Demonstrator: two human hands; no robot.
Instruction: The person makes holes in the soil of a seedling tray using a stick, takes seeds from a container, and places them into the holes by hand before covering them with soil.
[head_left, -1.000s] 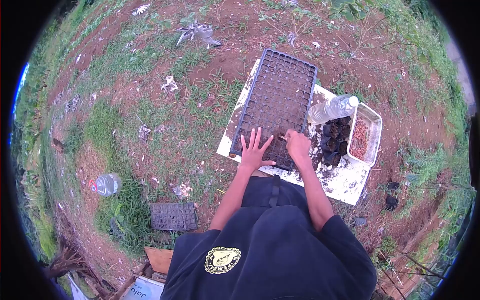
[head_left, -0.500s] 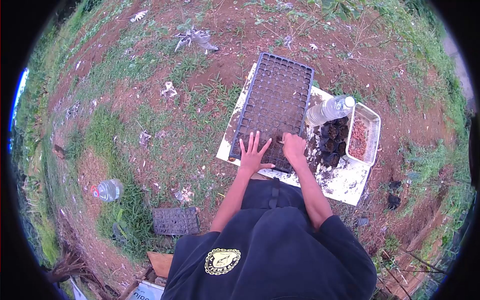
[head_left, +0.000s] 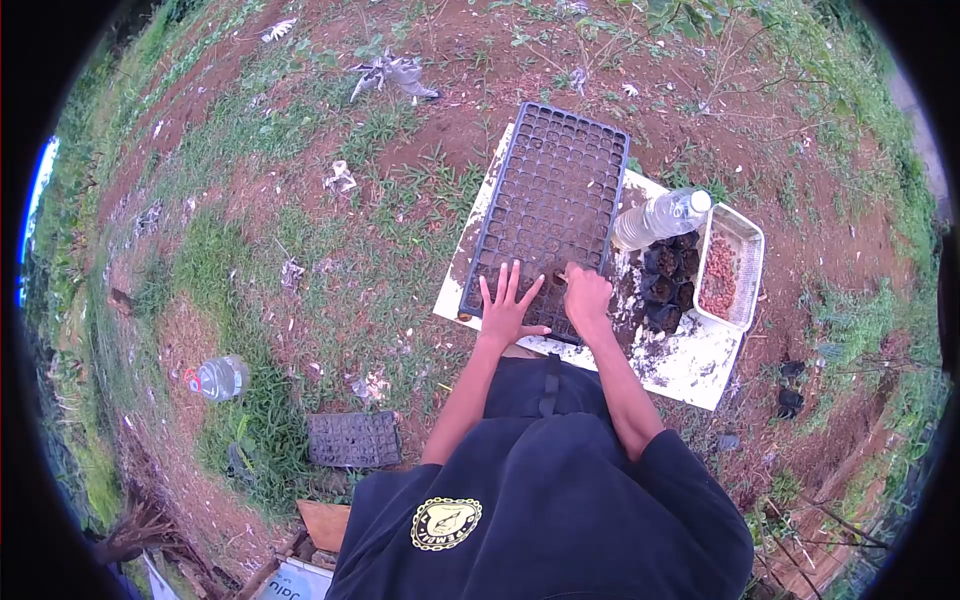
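Note:
A long black seedling tray (head_left: pixel 562 165), its many cells holding dark soil, lies on a white board (head_left: pixel 690 370). My left hand (head_left: pixel 507 312) rests flat on the tray's near end with its fingers spread, holding nothing. Beside it, my right hand (head_left: pixel 588 298) is closed over the tray's near right part, fingers bent down at the cells. A small brownish bit shows at its fingertips, too small to name.
Right of the tray are a clear water bottle (head_left: pixel 662 219), several soil-filled black bags (head_left: pixel 662 289) and a white basket (head_left: pixel 752 262) holding reddish-brown pieces (head_left: pixel 717 270). A smaller tray (head_left: pixel 353 439) and a large clear bottle (head_left: pixel 222 378) lie on the grass at left.
The view has shifted very slightly. My left hand stays spread on the tray, and my right hand remains closed at nearly the same spot.

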